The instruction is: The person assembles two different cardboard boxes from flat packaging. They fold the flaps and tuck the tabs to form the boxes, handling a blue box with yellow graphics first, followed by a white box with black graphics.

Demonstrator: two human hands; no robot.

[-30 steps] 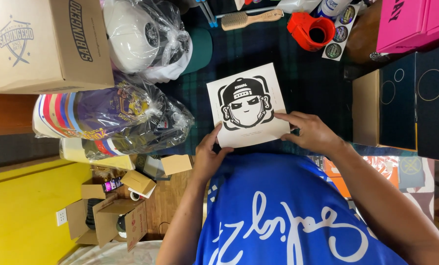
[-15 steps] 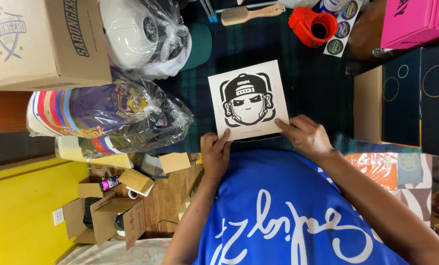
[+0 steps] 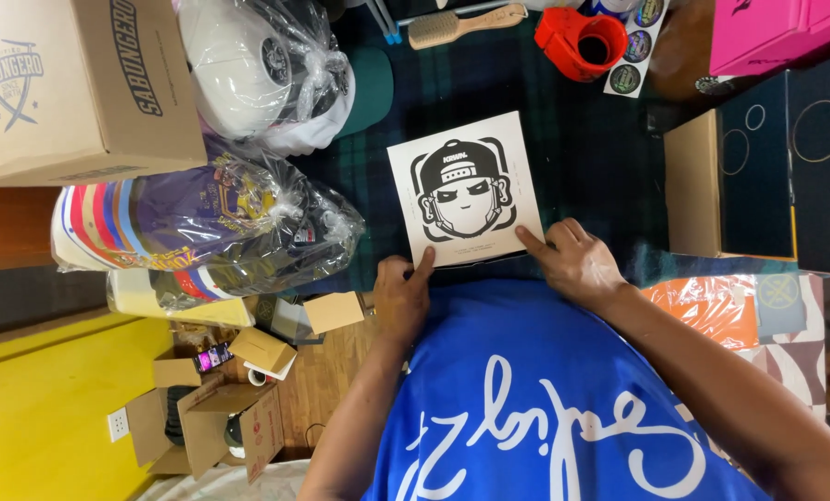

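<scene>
From the head camera, a white square card point(image 3: 464, 189) with a black cartoon face in a cap lies flat on a dark plaid cloth point(image 3: 582, 158), near the middle of the scene. The left hand point(image 3: 402, 299) rests at the card's near left corner, its fingers half curled and one fingertip pressing on the card's edge. The right hand point(image 3: 574, 263) sits at the near right corner, fingers loosely spread and the forefinger laid on the card's edge (neither hand lifts the card; both only touch it). A blue shirt with white lettering point(image 3: 545, 408) fills the near part of the picture.

To the left lie clear plastic bags of caps point(image 3: 206, 227), and beyond them, at the far left, a brown cardboard box point(image 3: 76, 83). On the far side stand a wooden brush point(image 3: 466, 23) and a red tape dispenser point(image 3: 582, 42). A pink box point(image 3: 781, 32) sits at the far right.
</scene>
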